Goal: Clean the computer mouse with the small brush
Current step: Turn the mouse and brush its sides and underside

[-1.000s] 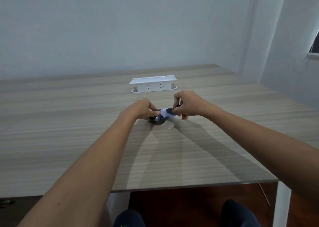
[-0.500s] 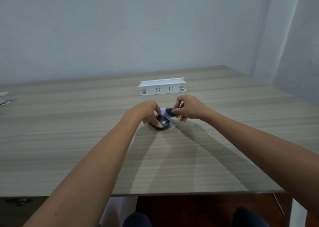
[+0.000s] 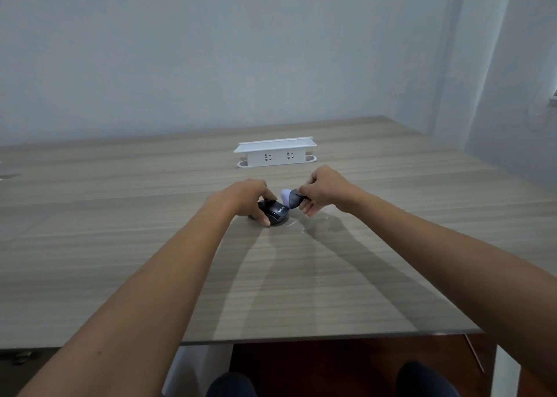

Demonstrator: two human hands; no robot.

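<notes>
A black computer mouse point(image 3: 276, 213) lies on the wooden table point(image 3: 150, 246), near its middle. My left hand point(image 3: 247, 197) rests over the mouse's left side with thumb and fingers gripping it. Just to the right, my right hand point(image 3: 324, 190) pinches a small brush point(image 3: 291, 199) with a grey body and a pale tuft of bristles. The tuft points left, above the far end of the mouse; I cannot tell whether it touches. Part of the mouse is hidden under my left fingers.
A white power socket box point(image 3: 275, 154) stands on the table behind my hands. The table's near edge point(image 3: 331, 336) runs just above my knees, with a white table leg point(image 3: 501, 369) at the right. A wall rises behind the table.
The brush has lifted off the mouse and drawn slightly right, so more of the mouse's back shows. My left hand stays on the mouse. The camera has shifted a little.
</notes>
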